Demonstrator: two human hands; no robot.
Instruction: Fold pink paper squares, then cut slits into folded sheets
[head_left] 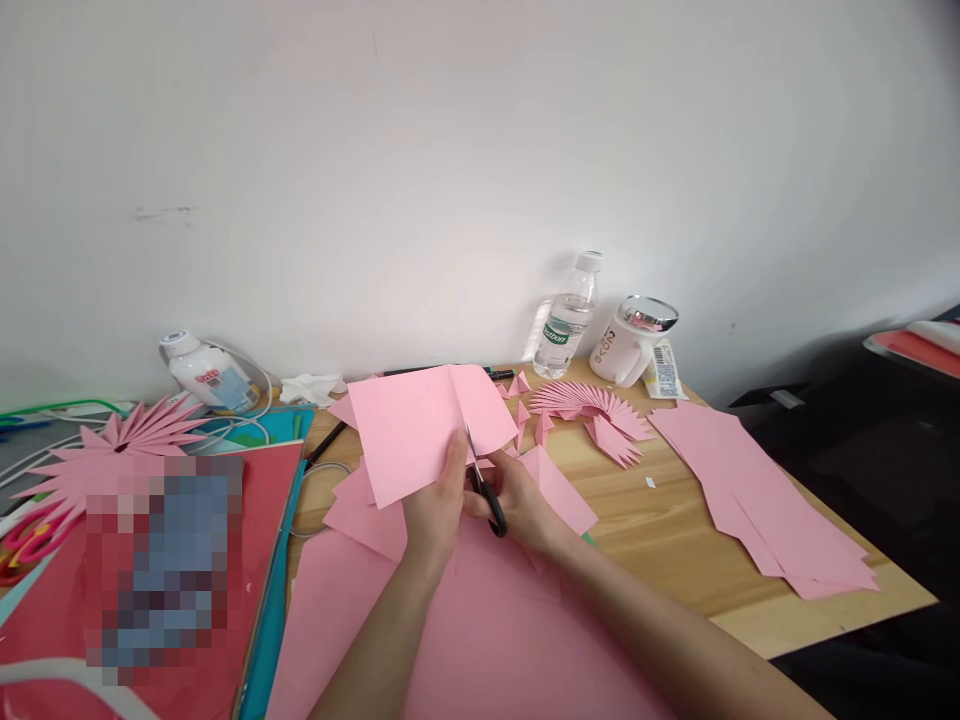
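Note:
My left hand (439,505) grips a pink sheet of paper (405,425) by its near edge, the thumb lying on top. A lengthwise line runs up the sheet, with a narrower strip on its right side. In my right hand (517,500) is a pair of black-handled scissors (491,500), its blades pointing away from me at the near edge of the paper, along that line. Below both hands lie larger pink sheets (487,640). More pink pieces (559,490) rest just beyond my right hand.
Folded pink fans (592,405) and small triangles stand behind. A water bottle (566,320) and a white mug (630,345) are near the wall. Pink strips (750,490) lie at right. On the left are a red folder (270,500), a white bottle (210,375) and pink-handled scissors (37,535).

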